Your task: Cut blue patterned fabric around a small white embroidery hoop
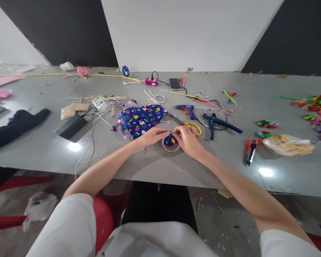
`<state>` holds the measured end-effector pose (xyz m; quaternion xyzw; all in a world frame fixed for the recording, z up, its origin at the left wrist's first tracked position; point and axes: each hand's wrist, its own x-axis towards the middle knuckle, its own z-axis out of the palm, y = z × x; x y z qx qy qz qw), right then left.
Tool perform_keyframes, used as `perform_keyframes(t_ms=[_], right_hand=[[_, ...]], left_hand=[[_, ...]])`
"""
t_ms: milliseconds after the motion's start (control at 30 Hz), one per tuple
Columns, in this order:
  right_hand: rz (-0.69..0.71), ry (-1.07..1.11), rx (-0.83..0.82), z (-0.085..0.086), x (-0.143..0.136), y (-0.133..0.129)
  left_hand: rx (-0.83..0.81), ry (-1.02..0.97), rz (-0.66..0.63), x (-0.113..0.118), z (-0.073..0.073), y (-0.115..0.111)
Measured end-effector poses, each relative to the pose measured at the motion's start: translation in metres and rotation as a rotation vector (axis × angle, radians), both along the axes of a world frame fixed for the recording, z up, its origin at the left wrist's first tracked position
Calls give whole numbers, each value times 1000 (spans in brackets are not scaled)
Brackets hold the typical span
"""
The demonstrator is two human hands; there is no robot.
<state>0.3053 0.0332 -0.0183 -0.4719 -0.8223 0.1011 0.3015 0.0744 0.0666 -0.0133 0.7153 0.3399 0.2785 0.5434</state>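
Note:
A pale ring (171,150) with a small piece of blue patterned fabric (171,140) in it is between my hands, close above the table. My left hand (155,136) pinches its far edge from the left, thumb and fingertips together. From the other side my right hand (187,140) grips the same edge with bent fingers. A thin dark strip shows between the fingertips, too small to name. Just beyond my left hand lies a larger blue patterned cloth (140,119). Yellow-handled scissors (196,127) rest behind my right hand, partly covered by it.
Behind my hands lie a blue glue gun (186,109), dark blue pliers (222,123) and a phone (174,84). A box cutter (251,151) and a plastic bag (289,145) are on the right. On the left, a black box (72,126) trails a cable. Another person's dark sleeve (16,125) reaches in.

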Motion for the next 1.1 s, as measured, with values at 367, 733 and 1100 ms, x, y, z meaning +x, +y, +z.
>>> perform_keyframes(t_ms=[367,733,1100], right_hand=[[20,63,35,0,2,-1],[29,376,-146,5,1,0],[104,680,-536,-2,10,19]], left_hand=[[107,4,122,-1,2,-2],[165,-110,207,0,-4,-4],[23,-210,336,-3,-1,3]])
